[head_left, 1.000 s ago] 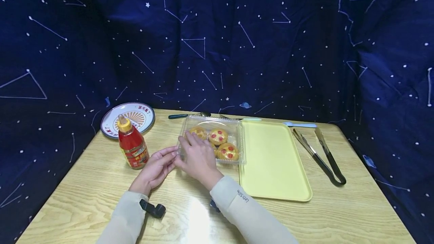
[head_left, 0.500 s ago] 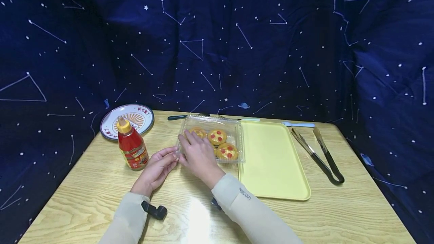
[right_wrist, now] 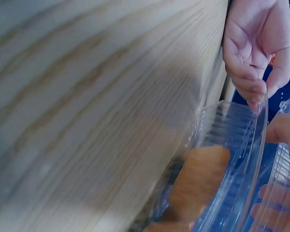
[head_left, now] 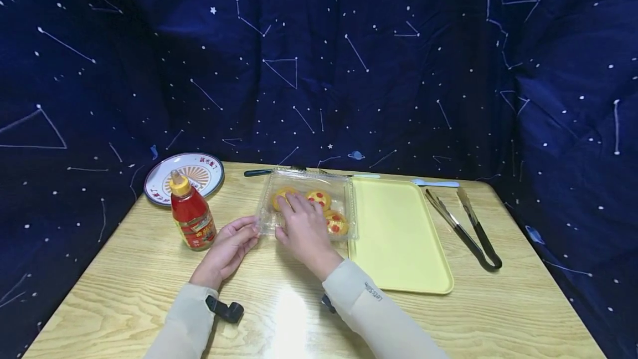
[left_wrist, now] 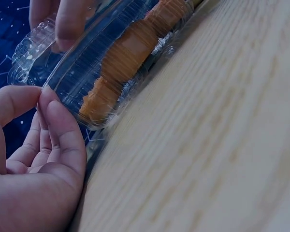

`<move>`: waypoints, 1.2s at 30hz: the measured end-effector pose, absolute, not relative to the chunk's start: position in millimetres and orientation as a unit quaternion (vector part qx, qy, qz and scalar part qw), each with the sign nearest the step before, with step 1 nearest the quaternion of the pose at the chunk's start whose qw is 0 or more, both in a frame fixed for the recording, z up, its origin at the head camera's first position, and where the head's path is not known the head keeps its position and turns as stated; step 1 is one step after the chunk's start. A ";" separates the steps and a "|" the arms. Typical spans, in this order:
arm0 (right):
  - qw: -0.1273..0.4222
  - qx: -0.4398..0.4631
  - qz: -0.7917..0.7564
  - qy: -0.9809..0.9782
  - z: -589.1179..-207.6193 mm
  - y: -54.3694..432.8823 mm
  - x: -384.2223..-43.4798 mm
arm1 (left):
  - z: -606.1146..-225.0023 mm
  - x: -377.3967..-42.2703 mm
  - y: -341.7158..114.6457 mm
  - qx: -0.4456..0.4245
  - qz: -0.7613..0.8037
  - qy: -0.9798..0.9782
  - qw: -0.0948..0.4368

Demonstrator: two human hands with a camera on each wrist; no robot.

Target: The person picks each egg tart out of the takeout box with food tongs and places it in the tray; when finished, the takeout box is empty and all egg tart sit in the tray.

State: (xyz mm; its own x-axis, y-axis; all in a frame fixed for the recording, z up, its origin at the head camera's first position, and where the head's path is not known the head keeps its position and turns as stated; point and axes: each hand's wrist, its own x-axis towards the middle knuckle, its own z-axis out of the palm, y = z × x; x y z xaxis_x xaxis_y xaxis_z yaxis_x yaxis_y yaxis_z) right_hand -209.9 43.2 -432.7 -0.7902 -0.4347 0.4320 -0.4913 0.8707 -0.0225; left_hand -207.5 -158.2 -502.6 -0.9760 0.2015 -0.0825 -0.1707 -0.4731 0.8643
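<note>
A clear plastic clamshell box [head_left: 344, 194] holds several small round pizza-like pastries [head_left: 336, 224] dotted with red. At its front left corner, my left hand [head_left: 230, 251] pinches the box's rim between thumb and fingertips. My right hand [head_left: 308, 231] is at the front edge of the lid [right_wrist: 282, 159], thumb below it and fingers above. Both wrist views show a gap between the lid and the bottom half along the front. The orange-brown sides of the pastries [left_wrist: 125, 50] show through the plastic wall.
A yellow tray [head_left: 401, 237] lies right of the box, with metal tongs [head_left: 471, 231] beyond it. On the left stand a red sauce bottle [head_left: 193, 218] and a patterned plate [head_left: 211, 173]. A blue fork [head_left: 436, 183] and a dark-handled utensil [head_left: 257, 172] lie along the back.
My right hand has shifted rightward along the box's front edge, and the lid has come apart from the bottom there. My left hand keeps its pinch at the corner.
</note>
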 end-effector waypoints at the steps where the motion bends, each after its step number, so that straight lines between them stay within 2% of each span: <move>1: 0.212 0.243 0.068 -0.944 -432.4 45.6 -210.0 | -501.7 -207.2 -158.5 0.016 0.858 0.503 0.108; 16: 0.200 0.184 0.063 -0.960 -432.4 93.8 -208.8 | -500.5 -206.0 -158.6 0.024 0.860 0.499 0.106; 24: 0.164 0.142 0.089 -0.972 -436.7 112.5 -203.9 | -502.1 -204.5 -157.2 0.026 0.862 0.496 0.105; 36: 0.152 0.182 0.108 -0.965 -436.0 129.5 -202.7 | -503.7 -203.2 -154.9 0.008 0.859 0.502 0.096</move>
